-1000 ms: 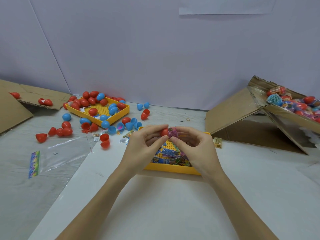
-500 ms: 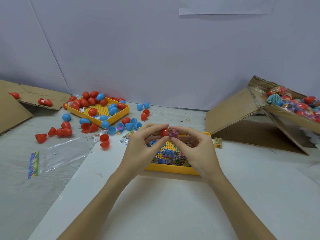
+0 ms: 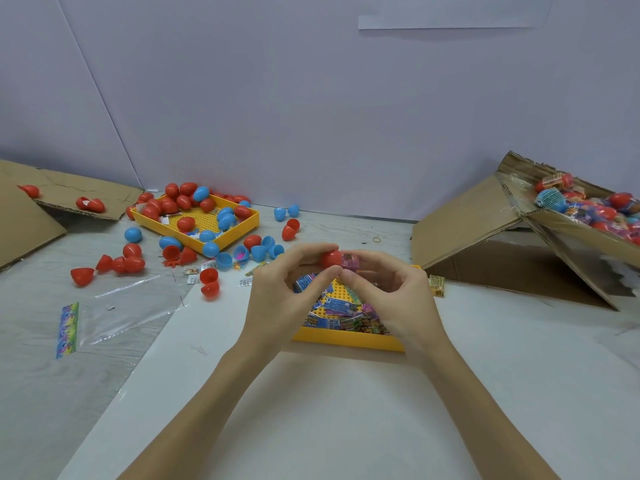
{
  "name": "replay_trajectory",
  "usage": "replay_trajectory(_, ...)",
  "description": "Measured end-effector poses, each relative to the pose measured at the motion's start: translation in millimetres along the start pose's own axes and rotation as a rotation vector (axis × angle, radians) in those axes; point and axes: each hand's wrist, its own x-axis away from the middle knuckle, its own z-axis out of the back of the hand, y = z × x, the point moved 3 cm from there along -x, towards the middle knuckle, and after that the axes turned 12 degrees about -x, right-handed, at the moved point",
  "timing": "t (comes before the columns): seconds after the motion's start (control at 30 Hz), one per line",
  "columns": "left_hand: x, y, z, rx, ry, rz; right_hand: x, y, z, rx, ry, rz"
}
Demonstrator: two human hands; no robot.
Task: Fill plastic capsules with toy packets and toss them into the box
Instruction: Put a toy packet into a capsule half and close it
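Hands meet over the near yellow tray [image 3: 346,338], mid-counter [image 3: 311,410]. I see my left hand [image 3: 277,299] w/ thumb and forefinger pinched on 1 red capsule half [image 3: 330,258]; right hand [image 3: 398,299] w/ fingers curled round 1 pink toy packet [image 3: 350,262], pressed against the half's open end. Both are held above the tray, not touching it. That tray holds a heap of packets [image 3: 337,308], too jumbled to count. 2nd yellow tray [image 3: 239,230] sits far left w/ red and blue capsule pieces in and around it, approx a dozen inside. 1 tilted cardboard box [image 3: 571,233] at right holds filled capsules [image 3: 620,200]; count unclear. 1 clear bag [image 3: 114,313] lies left, 1 rubber band [image 3: 376,239] near the wall.
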Motion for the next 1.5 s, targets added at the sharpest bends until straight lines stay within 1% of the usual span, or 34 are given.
replay_trajectory(0.07,-0.1,2.2,-0.6,0.006,-0.031,-0.002,0.3,-0.3,0.4,-0.064,0.024,-0.09)
replay_trajectory(0.13,-0.8,5.2,-1.3,0.001,-0.071,-0.041,0.5,-0.3,0.0,-0.125,0.037,-0.189)
replay_trajectory(0.2,-1.1,6.7,-1.0,-0.022,-0.081,-0.08,2.1,0.7,-3.2,-0.279,-0.002,-0.308)
replay_trajectory(0.27,-1.8,6.5,0.0,-0.044,-0.073,-0.094,4.7,-0.1,-7.4,-0.452,-0.039,-0.433)
replay_trajectory(0.33,-1.9,6.5,0.7,-0.091,-0.05,-0.121,6.8,-1.7,-10.8,-0.558,-0.055,-0.529)
replay_trajectory(0.47,-1.3,9.9,0.1,-0.194,0.01,-0.211,8.6,-5.2,-16.6,-0.722,-0.085,-0.669)
replay_trajectory(0.6,-1.0,11.0,-0.9,-0.206,0.042,-0.258,11.9,-6.7,-22.1,-0.942,-0.09,-0.779)
replay_trajectory(0.73,-0.8,9.3,-2.8,-0.177,0.038,-0.253,12.8,-7.7,-25.7,-1.001,-0.054,-0.783)
replay_trajectory(0.83,-0.2,6.4,-7.2,-0.104,-0.009,-0.185,13.1,-7.3,-26.6,-1.004,-0.039,-0.776)
replay_trajectory(0.9,0.1,5.6,-9.5,-0.084,-0.026,-0.172,13.5,-6.3,-27.2,-1.005,-0.024,-0.774)
replay_trajectory(1.07,1.5,5.9,-10.1,-0.066,0.013,-0.173,15.2,-4.6,-32.1,-1.049,0.015,-0.784)
replay_trajectory(1.3,2.7,10.4,-10.0,-0.108,0.066,-0.147,13.4,-4.4,-32.4,-1.044,0.014,-0.773)
replay_trajectory(1.37,3.4,10.6,-10.4,-0.116,0.051,-0.138,13.9,-4.1,-31.0,-1.014,0.01,-0.762)
replay_trajectory(1.5,1.7,7.9,-8.4,-0.147,0.022,-0.092,12.4,-3.2,-23.1,-0.82,0.015,-0.674)
